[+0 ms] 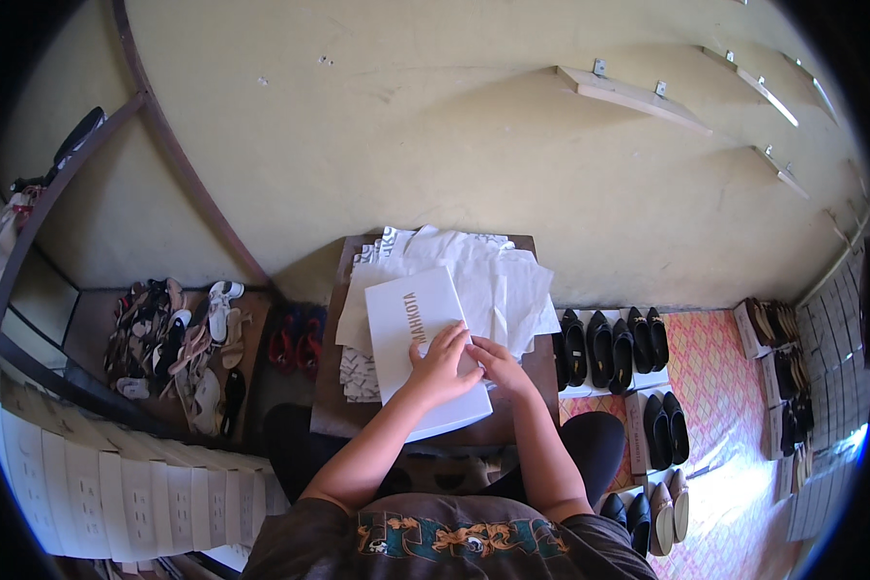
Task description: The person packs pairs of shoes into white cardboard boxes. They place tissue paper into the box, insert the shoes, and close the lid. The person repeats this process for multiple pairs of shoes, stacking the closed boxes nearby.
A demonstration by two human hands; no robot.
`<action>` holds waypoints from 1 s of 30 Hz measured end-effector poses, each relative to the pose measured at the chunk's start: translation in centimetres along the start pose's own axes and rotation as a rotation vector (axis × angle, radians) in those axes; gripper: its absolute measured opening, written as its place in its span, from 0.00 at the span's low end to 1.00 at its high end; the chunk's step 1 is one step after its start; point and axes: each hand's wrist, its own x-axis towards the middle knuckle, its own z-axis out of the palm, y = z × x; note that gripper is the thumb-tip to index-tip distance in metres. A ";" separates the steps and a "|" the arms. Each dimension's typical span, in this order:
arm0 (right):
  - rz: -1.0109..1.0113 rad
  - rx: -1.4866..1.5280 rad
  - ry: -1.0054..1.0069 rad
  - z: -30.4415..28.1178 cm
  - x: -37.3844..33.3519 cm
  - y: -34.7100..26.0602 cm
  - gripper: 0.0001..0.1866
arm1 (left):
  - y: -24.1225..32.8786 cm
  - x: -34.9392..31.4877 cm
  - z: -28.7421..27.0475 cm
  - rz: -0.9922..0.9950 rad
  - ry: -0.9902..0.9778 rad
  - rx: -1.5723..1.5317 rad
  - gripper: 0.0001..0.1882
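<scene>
A white shoe box point(411, 314) with its lid on lies tilted across the small brown table point(333, 420) in front of me. My left hand point(445, 365) rests on top of the lid, fingers stretched toward the box's right edge. Close beside it, my right hand point(501, 369) has its fingers bent around that right edge. Behind and partly under the box spreads a pile of white wrapping paper point(498, 290), crumpled at the top. Patterned sheets point(360, 377) stick out from the pile at the left.
Pairs of black flats point(609, 348) stand on boxes to the right. Sandals point(203, 358) and red shoes point(307, 343) lie at the left. White shoe boxes point(135, 498) line the lower left. Wall shelves point(638, 97) hang at upper right.
</scene>
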 end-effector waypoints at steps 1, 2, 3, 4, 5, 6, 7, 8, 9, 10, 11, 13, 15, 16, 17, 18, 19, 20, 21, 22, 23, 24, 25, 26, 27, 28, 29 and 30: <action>0.013 -0.014 0.002 0.2 -0.2 -0.3 0.22 | -0.2 -0.1 0.0 0.002 -0.026 0.013 0.37; 0.025 -0.029 0.004 0.4 -0.5 -0.7 0.22 | -0.5 -0.1 0.2 0.013 -0.014 0.025 0.36; 0.034 -0.042 0.012 0.5 -0.8 -1.2 0.21 | -0.6 -0.1 0.5 0.030 -0.003 0.037 0.36; 0.006 -0.058 0.013 0.4 -0.5 -0.6 0.21 | -0.8 0.0 0.8 0.048 0.008 0.050 0.35; -0.022 -0.073 0.013 0.2 0.1 0.5 0.21 | -1.1 0.0 1.3 0.063 0.032 0.074 0.35; -0.049 -0.091 0.014 0.2 0.4 1.0 0.21 | -1.2 -0.1 1.7 0.077 0.057 0.096 0.34; -0.054 -0.065 0.006 0.0 0.5 1.4 0.21 | -1.4 0.0 2.0 0.091 0.081 0.118 0.34; -0.060 -0.038 -0.002 -0.1 0.7 1.8 0.21 | -1.5 0.1 2.3 0.092 0.089 0.119 0.33; -0.063 -0.013 -0.013 0.0 0.7 1.9 0.22 | -1.4 0.0 2.5 0.091 0.096 0.119 0.32; -0.017 -0.033 -0.019 -0.2 0.8 1.9 0.21 | -1.4 -0.1 2.6 0.089 0.104 0.120 0.31; 0.028 -0.054 -0.025 -0.5 0.8 1.8 0.21 | -1.5 -0.1 2.7 0.098 0.124 0.086 0.29; 0.088 -0.055 -0.035 -0.8 0.8 1.8 0.22 | -1.9 0.1 2.8 0.117 0.171 0.022 0.25; 0.120 -0.016 -0.036 -1.2 0.9 2.2 0.24 | -3.2 -0.2 2.6 0.100 0.267 -0.263 0.23; 0.118 0.017 -0.002 -0.8 0.7 2.0 0.26 | -4.3 -0.5 2.5 0.090 0.316 -0.406 0.23; 0.116 0.049 0.031 -0.2 0.5 1.8 0.28 | -5.3 -1.3 2.4 0.177 0.556 -0.234 0.25; 0.114 0.086 0.070 0.1 0.1 1.5 0.31 | -6.3 -2.3 2.0 0.190 0.698 -0.085 0.27; 0.082 0.115 0.065 0.5 -0.1 1.3 0.33 | -7.3 -3.5 1.9 0.086 0.768 -0.106 0.28; 0.050 0.144 0.061 0.7 -0.4 1.2 0.35 | -8.2 -4.5 2.1 -0.018 0.836 -0.127 0.28; 0.018 0.174 0.058 0.9 -0.5 1.1 0.38 | -9.1 -5.5 2.1 -0.204 0.696 -0.421 0.28; 0.007 0.194 0.035 0.7 -0.4 1.5 0.39 | -10.1 -6.3 2.0 -0.385 0.541 -0.709 0.29; -0.005 0.213 0.012 0.2 -0.1 2.1 0.40 | -10.7 -7.0 2.2 -0.561 0.372 -0.993 0.30; -0.017 0.231 -0.019 0.5 0.1 1.9 0.41 | -10.8 -7.6 2.2 -0.503 0.279 -1.087 0.31; 0.011 0.203 0.008 0.6 0.0 1.7 0.37 | -10.7 -8.1 2.4 -0.441 0.185 -1.177 0.32; -0.005 0.204 -0.033 0.8 0.0 1.5 0.36 | -10.6 -8.4 2.6 -0.375 0.090 -1.263 0.32; -0.020 0.208 -0.070 0.9 0.0 1.4 0.35 | -10.2 -8.5 2.8 -0.342 0.115 -1.251 0.32; -0.035 0.209 -0.110 1.3 -0.2 1.0 0.33 | -9.7 -8.5 2.8 -0.308 0.143 -1.240 0.33; -0.064 0.205 -0.140 1.7 -0.5 0.6 0.31 | -9.1 -8.8 2.9 -0.308 0.169 -1.266 0.34; -0.075 0.171 -0.143 1.8 -0.5 0.6 0.31 | -8.3 -9.0 2.6 -0.303 0.191 -1.293 0.36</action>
